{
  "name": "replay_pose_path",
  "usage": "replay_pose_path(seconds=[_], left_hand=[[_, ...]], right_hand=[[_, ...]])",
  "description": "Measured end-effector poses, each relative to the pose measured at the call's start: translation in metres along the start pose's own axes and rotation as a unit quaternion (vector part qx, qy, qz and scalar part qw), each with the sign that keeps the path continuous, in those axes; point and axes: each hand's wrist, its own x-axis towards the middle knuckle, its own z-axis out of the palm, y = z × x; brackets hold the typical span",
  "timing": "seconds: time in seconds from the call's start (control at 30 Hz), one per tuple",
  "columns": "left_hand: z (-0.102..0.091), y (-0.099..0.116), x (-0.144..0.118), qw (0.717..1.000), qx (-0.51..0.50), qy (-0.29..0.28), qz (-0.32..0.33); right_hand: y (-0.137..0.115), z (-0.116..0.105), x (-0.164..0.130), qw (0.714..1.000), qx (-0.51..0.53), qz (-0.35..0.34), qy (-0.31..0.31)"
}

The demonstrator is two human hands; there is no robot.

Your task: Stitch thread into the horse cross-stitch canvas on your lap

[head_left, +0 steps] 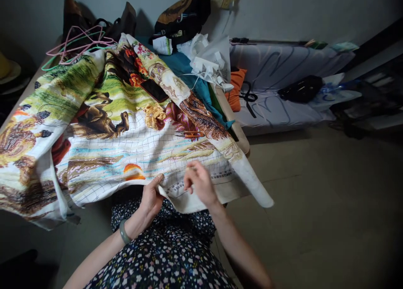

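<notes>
A large cross-stitch fabric (176,154) with a printed grid and stitched pictures spreads over the table, its right side rolled up. My left hand (151,200) pinches its near edge, thumb on top and fingers hidden beneath. Just right of it, my right hand (200,185) is above the cloth with its fingers curled together; anything in them is too small to make out. Orange thread snips (190,134) lie on the fabric beyond my right hand. Near them are a yellow thread bundle (154,115) and a magenta thread bundle (179,118). A dark phone (154,90) rests farther back.
Pink and green hangers (82,41) lie at the back left. Behind the fabric sit a dark bag (182,18) and white chargers with cables (209,64). A covered sofa (267,108) with an orange cushion (236,89) stands at the right. The table's rounded corner (243,145) shows beside the roll.
</notes>
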Motion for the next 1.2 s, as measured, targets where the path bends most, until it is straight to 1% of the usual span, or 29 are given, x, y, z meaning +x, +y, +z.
replay_pose_path(seconds=[0.03,0.07,0.1,0.17,0.27,0.47,0.7,0.9,1.03,1.2], left_hand=[[-0.002,0.0,0.001,1.0,0.009,-0.004,-0.004],[-0.003,0.0,0.002,1.0,0.018,-0.011,-0.007],[-0.005,-0.001,0.003,0.999,0.026,-0.021,-0.01],[-0.008,-0.001,0.005,0.998,0.039,-0.043,-0.017],[-0.009,-0.002,0.006,0.997,0.041,-0.061,-0.022],[-0.006,-0.002,0.005,0.998,0.025,-0.053,-0.005],[-0.005,-0.001,0.003,0.998,0.027,-0.056,-0.002],[-0.004,-0.001,0.003,0.998,0.019,-0.054,-0.025],[-0.004,-0.001,0.004,0.998,0.015,-0.051,-0.026],[-0.005,-0.002,0.004,0.998,0.017,-0.056,-0.022]], right_hand=[[0.009,0.013,-0.001,0.998,-0.038,0.026,-0.039],[0.016,0.023,-0.003,0.995,-0.074,0.034,-0.06],[0.02,0.03,-0.004,0.992,-0.106,0.029,-0.065],[0.023,0.037,-0.004,0.987,-0.151,0.009,-0.054],[0.023,0.039,-0.004,0.984,-0.176,-0.001,-0.037],[0.022,0.044,-0.005,0.983,-0.182,0.01,-0.014],[0.027,0.045,-0.004,0.986,-0.161,0.033,-0.012],[0.032,0.043,-0.004,0.989,-0.146,0.025,-0.017],[0.03,0.043,-0.004,0.989,-0.14,0.032,-0.017],[0.025,0.047,-0.003,0.986,-0.158,0.045,-0.007]])
